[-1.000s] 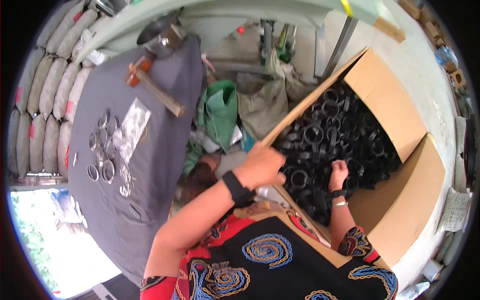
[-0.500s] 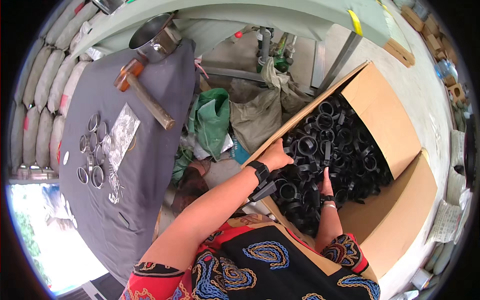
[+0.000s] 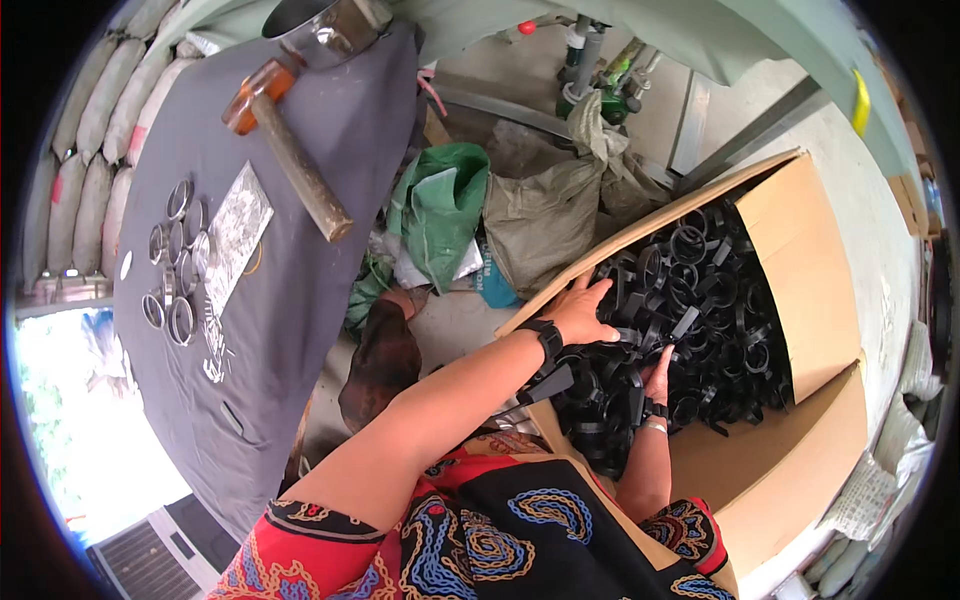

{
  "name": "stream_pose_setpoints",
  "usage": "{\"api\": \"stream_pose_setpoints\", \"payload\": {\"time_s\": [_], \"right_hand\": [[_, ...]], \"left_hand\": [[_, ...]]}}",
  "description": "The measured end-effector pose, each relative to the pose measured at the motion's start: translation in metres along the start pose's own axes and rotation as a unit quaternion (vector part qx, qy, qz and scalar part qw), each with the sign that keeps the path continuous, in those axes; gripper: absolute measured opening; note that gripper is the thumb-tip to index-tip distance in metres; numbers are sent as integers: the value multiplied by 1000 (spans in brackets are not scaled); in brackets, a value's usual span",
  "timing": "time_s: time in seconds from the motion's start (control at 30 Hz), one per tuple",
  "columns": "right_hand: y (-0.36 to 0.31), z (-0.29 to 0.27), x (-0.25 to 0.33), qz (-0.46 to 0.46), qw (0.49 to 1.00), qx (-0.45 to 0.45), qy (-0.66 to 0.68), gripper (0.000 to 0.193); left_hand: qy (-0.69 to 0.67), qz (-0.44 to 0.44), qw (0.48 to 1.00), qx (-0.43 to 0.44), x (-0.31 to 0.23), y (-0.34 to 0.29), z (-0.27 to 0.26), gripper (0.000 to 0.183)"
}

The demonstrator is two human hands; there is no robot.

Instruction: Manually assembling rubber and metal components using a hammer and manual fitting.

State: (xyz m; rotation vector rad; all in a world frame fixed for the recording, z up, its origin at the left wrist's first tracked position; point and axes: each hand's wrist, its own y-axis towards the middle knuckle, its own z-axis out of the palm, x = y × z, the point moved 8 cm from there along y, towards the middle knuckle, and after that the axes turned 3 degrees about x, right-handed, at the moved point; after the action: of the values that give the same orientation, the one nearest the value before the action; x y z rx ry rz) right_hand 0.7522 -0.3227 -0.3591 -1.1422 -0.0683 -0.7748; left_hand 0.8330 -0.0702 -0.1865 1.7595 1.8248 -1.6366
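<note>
A cardboard box full of black plastic rings, several with flat tabs, stands in front of me to the right. My left hand lies over the rings at the box's left edge, fingers and thumb spread, the thumb touching a ring. Deeper among the rings is my right hand, with one finger stretched up against a black piece that has a flat tab. Rings cover most of its other fingers, so a grip cannot be made out.
On the dark cloth-covered table at left lie several metal rings, a clear plastic bag of small metal pieces, a mallet and a steel pot. Green and brown sacks stand between table and box.
The view has shifted a little. My left hand has reached further over the rings, its fingers spreading. My right hand remains among the rings, and some black pieces beside it have shifted.
</note>
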Motion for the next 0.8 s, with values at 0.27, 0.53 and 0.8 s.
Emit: {"api": "stream_pose_setpoints", "payload": {"time_s": [0.27, 0.53, 0.8], "right_hand": [[-1, 7, 3, 25, 999, 12, -23, 89], [-23, 114, 22, -131, 987, 92, -17, 69], [-46, 133, 35, -173, 979, 47, -94, 62]], "left_hand": [[9, 37, 999, 19, -2, -1, -2, 104], [36, -19, 998, 41, 9, -12, 13, 95], [-35, 32, 999, 10, 9, 1, 4, 78]]}}
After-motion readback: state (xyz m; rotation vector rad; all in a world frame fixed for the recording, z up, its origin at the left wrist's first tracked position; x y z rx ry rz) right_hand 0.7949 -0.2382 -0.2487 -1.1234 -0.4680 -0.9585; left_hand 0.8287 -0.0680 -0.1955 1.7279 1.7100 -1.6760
